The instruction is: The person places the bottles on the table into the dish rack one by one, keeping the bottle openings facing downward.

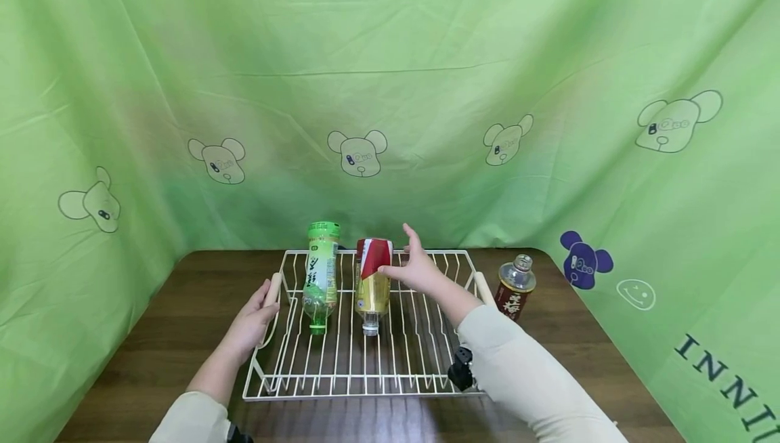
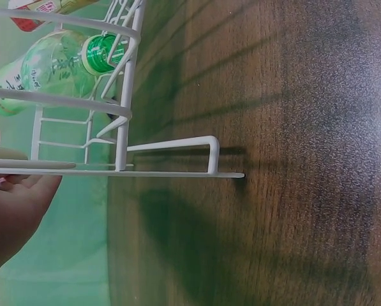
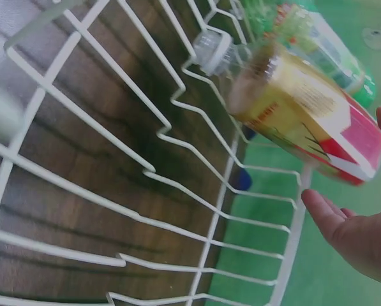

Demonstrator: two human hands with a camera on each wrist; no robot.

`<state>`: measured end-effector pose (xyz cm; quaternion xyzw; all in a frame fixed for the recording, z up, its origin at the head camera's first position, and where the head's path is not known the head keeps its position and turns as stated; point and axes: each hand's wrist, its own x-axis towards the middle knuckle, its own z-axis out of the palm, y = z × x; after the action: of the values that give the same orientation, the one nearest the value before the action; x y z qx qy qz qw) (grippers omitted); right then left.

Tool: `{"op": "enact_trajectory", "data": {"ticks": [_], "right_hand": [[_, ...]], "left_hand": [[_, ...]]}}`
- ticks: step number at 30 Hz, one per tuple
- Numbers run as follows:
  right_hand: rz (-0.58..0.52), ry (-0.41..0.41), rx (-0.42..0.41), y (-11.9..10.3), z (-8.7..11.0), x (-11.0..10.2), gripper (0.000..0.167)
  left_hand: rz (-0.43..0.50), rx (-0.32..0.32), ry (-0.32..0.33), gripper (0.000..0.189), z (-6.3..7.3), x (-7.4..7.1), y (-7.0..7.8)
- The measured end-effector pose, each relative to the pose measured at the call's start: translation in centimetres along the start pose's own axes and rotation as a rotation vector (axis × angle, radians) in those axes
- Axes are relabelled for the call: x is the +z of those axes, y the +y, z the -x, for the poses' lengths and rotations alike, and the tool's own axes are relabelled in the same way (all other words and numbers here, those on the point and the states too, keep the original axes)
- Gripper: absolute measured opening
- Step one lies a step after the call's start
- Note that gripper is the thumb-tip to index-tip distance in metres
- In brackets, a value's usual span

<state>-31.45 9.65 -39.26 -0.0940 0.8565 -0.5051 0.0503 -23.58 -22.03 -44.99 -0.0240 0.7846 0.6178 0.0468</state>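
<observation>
A white wire rack [image 1: 341,397] stands on the table with two plastic bottles in it, both neck down. My left hand [image 1: 250,321] holds the cream-coloured handle [image 1: 274,287] on the rack's left side. The bottle with a red and gold label [image 1: 374,290] leans between the wires near the middle. Beside that bottle's right side is my right hand [image 1: 420,268], its fingers spread and thumb at the bottle's edge in the head view. In the right wrist view, a gap shows between this bottle [image 3: 305,115] and the fingertips [image 3: 314,203]. Left of it sits a green bottle [image 1: 321,273].
A bottle with a dark brown label [image 1: 514,290] and no cap stands upright on the table, right of the rack. The rack's right handle [image 1: 484,288] is close by it. Behind the brown wooden table [image 1: 201,287] hangs a green cloth [image 1: 365,91] with bear prints.
</observation>
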Motion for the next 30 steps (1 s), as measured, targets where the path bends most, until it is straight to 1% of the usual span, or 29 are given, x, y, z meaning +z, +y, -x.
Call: {"op": "enact_trajectory", "data": {"ticks": [3,11,15,20,24,30], "right_hand": [[-0.023,0.011,-0.001,0.0,0.4,-1.4,0.107],[0.031,0.058,-0.03,0.3,2.4,-6.1,0.108],[0.048,0.101,-0.034,0.9,3.8,-8.9,0.111],[0.064,0.176,-0.027,2.0,5.7,-11.9,0.11],[0.044,0.23,-0.045,3.0,6.9,-13.5,0.107],[-0.001,0.31,-0.074,4.9,8.2,-14.6,0.104]], "left_hand": [[0.001,-0.001,-0.001,0.066,0.0,0.0,0.0],[0.012,0.004,0.0,0.065,0.2,0.0,0.2],[0.008,-0.003,-0.003,0.066,0.3,0.1,0.3],[0.006,-0.002,-0.01,0.066,0.4,0.0,0.4],[0.002,-0.017,-0.005,0.067,0.4,-0.1,0.4],[-0.002,-0.032,-0.005,0.069,0.3,0.0,0.5]]}}
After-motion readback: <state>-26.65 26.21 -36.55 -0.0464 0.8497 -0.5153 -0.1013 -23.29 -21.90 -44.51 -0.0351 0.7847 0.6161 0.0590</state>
